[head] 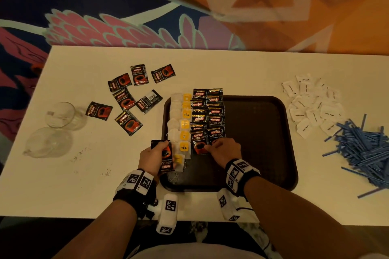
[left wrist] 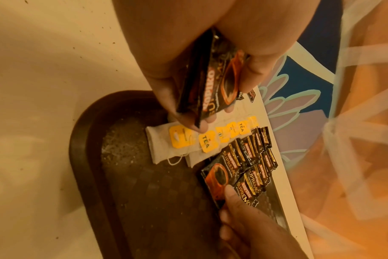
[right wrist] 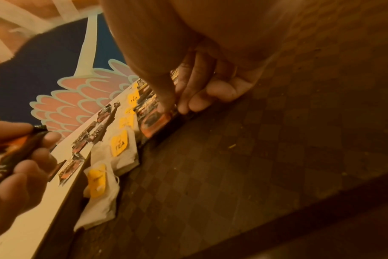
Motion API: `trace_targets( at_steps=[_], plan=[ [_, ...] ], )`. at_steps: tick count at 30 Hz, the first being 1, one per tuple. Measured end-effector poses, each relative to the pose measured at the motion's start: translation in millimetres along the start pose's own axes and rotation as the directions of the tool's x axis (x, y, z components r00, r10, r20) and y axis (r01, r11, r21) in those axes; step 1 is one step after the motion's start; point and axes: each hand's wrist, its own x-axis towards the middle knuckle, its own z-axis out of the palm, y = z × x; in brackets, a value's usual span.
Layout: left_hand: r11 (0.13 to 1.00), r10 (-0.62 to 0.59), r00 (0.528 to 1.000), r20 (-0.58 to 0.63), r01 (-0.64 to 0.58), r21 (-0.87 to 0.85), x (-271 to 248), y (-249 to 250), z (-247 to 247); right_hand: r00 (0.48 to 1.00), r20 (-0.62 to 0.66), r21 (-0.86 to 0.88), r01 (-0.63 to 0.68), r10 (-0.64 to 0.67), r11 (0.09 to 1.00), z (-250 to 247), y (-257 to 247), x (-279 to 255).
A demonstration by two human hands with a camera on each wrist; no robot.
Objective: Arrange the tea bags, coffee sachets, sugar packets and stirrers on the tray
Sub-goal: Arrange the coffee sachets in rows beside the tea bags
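A dark brown tray (head: 259, 145) lies at the middle of the white table. Along its left side runs a column of tea bags (head: 184, 124) with yellow tags, then two overlapping columns of black coffee sachets (head: 210, 113). My left hand (head: 149, 159) hovers at the tray's near left corner and grips a small stack of coffee sachets (head: 165, 156) (left wrist: 213, 84). My right hand (head: 224, 149) pinches the near edge of the nearest coffee sachet (head: 199, 147) (right wrist: 154, 122) lying on the tray, thumb on top. Sugar packets (head: 311, 103) and blue stirrers (head: 362, 149) lie to the right of the tray.
Several loose coffee sachets (head: 126, 99) are scattered on the table left of the tray. Two clear glass cups (head: 63, 114) stand near the left edge. The tray's right half (head: 263, 124) is bare. Patterned carpet lies beyond the far edge.
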Motion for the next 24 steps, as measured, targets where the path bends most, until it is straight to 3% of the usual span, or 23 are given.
trace_targets(
  at_steps=[4,11,17,19,21,22,24],
  plan=[
    [1.000,0.014,1.000,0.021,-0.014,0.009,-4,2,7,0.996,-0.071,-0.026,0.046,-0.048,0.999,-12,7,-1],
    [1.000,-0.001,0.995,0.097,-0.002,0.029,-13,3,21,0.985,0.049,-0.056,0.167,-0.165,0.984,-10,10,-2],
    [0.998,-0.002,0.995,0.101,-0.004,0.064,-13,2,20,0.986,0.027,-0.001,0.167,-0.167,0.986,-12,2,1],
    [0.988,0.055,0.993,0.102,-0.068,0.135,-12,0,21,0.988,0.029,0.049,0.151,-0.152,0.987,-14,1,1],
    [0.877,0.242,0.961,0.135,-0.276,0.393,-7,-6,23,0.989,0.005,0.098,0.144,-0.146,0.985,-16,3,1],
    [0.727,0.353,0.915,0.197,-0.401,0.557,-5,-8,25,0.989,-0.012,0.106,0.151,-0.150,0.983,-18,3,0],
    [0.304,0.478,0.774,0.414,-0.588,0.749,-2,-15,29,0.981,-0.040,0.066,0.190,-0.188,0.979,-20,6,-2]
  ],
)
